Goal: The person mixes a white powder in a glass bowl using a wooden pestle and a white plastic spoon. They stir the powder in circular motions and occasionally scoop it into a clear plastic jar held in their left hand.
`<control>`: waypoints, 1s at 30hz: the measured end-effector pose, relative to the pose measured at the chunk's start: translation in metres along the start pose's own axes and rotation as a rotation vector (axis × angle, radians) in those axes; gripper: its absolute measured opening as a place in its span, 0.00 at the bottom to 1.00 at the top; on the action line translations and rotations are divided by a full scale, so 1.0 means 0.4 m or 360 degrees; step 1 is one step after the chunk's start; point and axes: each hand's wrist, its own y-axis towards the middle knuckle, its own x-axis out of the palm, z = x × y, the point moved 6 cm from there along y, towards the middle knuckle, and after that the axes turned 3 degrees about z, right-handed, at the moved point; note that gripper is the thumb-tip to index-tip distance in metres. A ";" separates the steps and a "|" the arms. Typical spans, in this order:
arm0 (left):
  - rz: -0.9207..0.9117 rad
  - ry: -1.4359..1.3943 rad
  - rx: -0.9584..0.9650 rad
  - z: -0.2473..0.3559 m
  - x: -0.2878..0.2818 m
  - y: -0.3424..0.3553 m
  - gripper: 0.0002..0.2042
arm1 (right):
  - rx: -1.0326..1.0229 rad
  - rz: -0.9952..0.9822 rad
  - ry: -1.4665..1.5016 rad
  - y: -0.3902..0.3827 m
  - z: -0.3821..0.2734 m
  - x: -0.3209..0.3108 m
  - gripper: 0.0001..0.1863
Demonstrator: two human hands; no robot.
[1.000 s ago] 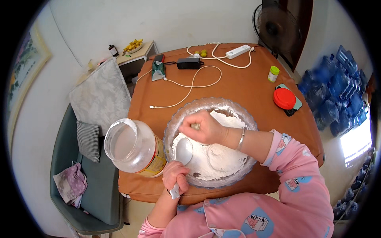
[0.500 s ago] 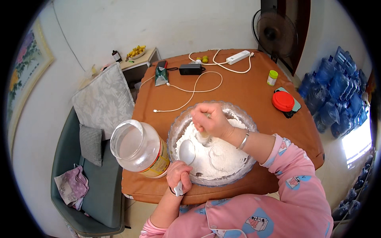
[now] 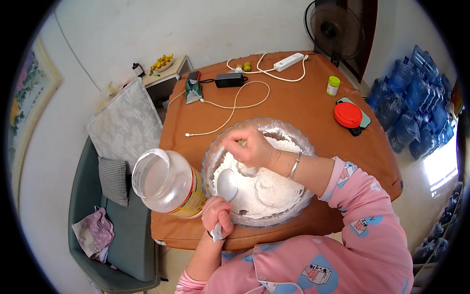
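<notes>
A large clear bowl [image 3: 207, 165] with a scalloped rim holds white flour-like powder [image 3: 274, 193] at the table's near side. My left hand [image 3: 217, 214] is closed round the handle of a large spoon [image 3: 226, 185]. The spoon's head lies over the bowl's left part, against the powder. Above the powder, my right hand [image 3: 250, 148] is closed on a short pale cylinder [image 3: 248, 170], upright with its lower end in the powder. My fingers hide its top, so its kind is unclear. A wide-mouthed clear plastic jar [image 3: 169, 183] stands left of the bowl.
On the brown-covered table [image 3: 298, 105] lie a white cable [image 3: 267, 95], a black box [image 3: 230, 80], a power strip [image 3: 289, 62], a green-lidded container [image 3: 333, 85] and a red round lid [image 3: 348, 114]. A green sofa [image 3: 132, 240] stands left, blue water bottles [image 3: 411, 103] right.
The view has shifted slightly, moving the table and bowl a little up and left. My right hand is lower over the cylinder. My left hand keeps its grip on the spoon.
</notes>
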 end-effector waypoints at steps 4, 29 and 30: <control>0.0044 -0.0067 -0.0029 -0.020 -0.006 -0.013 0.08 | 0.0236 0.0125 0.0010 0.009 0.030 -0.057 0.13; -0.0011 -0.0026 -0.0015 -0.007 0.002 -0.002 0.11 | 0.0361 0.0505 0.0166 0.061 0.093 -0.093 0.18; -0.0014 -0.0028 -0.0022 -0.009 0.004 -0.003 0.11 | 0.0346 0.0485 0.0242 0.059 0.088 -0.092 0.18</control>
